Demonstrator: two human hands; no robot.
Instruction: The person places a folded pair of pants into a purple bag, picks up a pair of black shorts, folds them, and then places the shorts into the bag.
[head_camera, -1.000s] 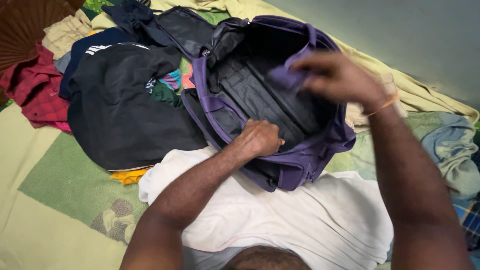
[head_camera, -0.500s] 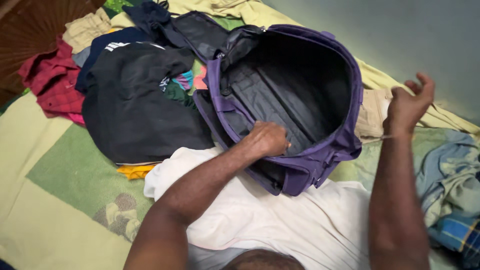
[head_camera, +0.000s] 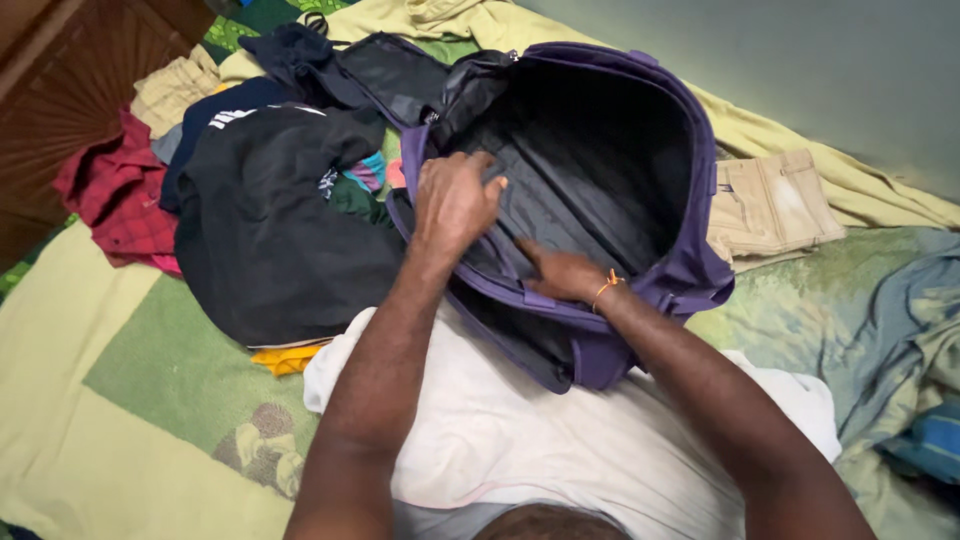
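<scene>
Open purple bag (head_camera: 640, 270) on the bed, against the lap. Left hand (head_camera: 455, 200) lies loosely open on its rim; right hand (head_camera: 560, 272) flat inside, gripping nothing. Soft, light, floppy fabric; best grasped at the rim.

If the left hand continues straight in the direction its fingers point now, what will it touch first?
The left hand points up and to the right, into the open purple bag. It would probably first meet the bag's black ribbed lining, which its fingertips already seem to touch, though depth is unclear.
</scene>
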